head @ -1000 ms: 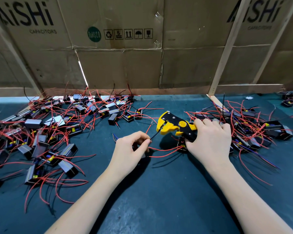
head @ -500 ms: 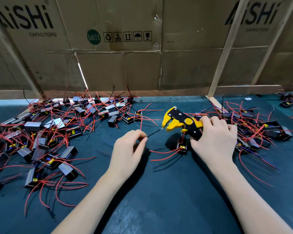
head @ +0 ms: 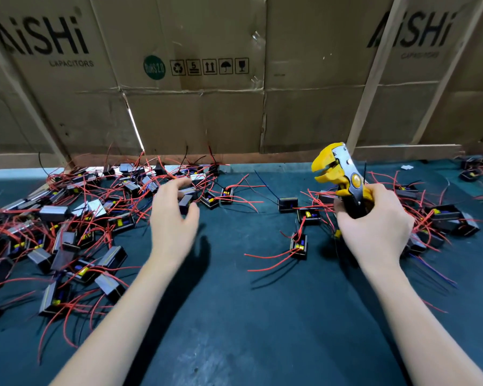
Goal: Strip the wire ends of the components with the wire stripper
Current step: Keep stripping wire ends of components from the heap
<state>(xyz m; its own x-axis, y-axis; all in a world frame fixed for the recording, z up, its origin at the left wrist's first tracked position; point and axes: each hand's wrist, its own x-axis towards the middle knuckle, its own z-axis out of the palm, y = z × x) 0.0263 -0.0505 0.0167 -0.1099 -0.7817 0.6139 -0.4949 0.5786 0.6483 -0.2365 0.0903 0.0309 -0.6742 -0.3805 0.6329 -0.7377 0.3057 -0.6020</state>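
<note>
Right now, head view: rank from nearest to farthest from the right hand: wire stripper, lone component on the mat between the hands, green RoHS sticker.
1. wire stripper: gripped in the right hand.
2. lone component: on the mat, just left of that hand.
3. green RoHS sticker: on the cardboard, far upper left.

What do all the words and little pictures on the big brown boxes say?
"AiSHi" over "CAPACITORS": left cardboard panel.
"AiSHi" again: right cardboard panel; the small line under it is too blurred to read.
"RoHS 2.0": green round sticker, only just legible.
Row of shipping symbols: recycle, "5" stacking limit, arrows up, umbrella, glass.
Nothing readable shows on the wire stripper or the components.
</note>
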